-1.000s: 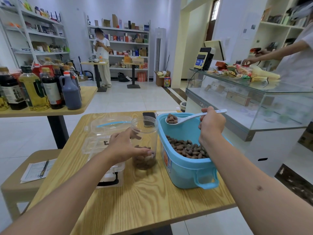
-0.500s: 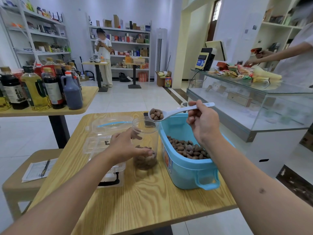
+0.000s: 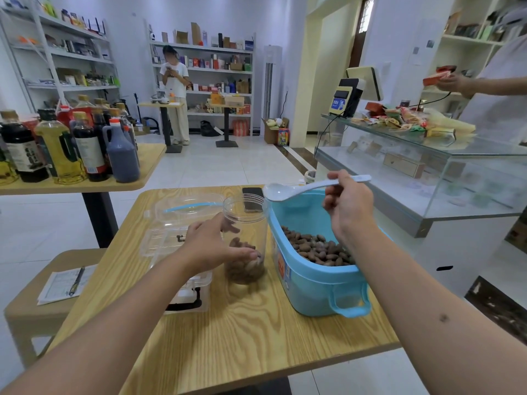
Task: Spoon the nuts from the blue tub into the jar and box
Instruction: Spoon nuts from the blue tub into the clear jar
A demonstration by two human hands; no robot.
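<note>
The left hand [image 3: 211,246] sits at centre frame, its fingers and thumb curled round the clear jar [image 3: 245,238] and gripping it low on the side. The jar stands upright on the wooden bench [image 3: 242,332] with its mouth uncovered and a layer of brown nuts filling its bottom part.

The right hand [image 3: 349,206], right of centre, pinches the handle of a white spoon [image 3: 288,191]. The spoon lies roughly level, its bowl pointing left and hanging just above the far rim of the tub, beside the jar's mouth. The bowl looks bare of nuts.

The blue tub [image 3: 316,283] stands on the bench just right of the jar, almost touching it, with a handle loop on its near end. Nuts [image 3: 316,249] cover the tub's floor under the right wrist.

Left of the jar lies the clear box [image 3: 176,232], its lid hinged back toward the upper left with a blue strip across it. The left forearm crosses over the box's near part, so what it holds cannot be told.

A dark phone [image 3: 252,195] lies flat on the bench behind the jar.

At left of frame a second bench [image 3: 85,183] carries a cluster of bottles [image 3: 71,143]. At lower left a stool [image 3: 37,297] holds papers and a pen [image 3: 76,280]. At right stands a glass counter [image 3: 427,178].
</note>
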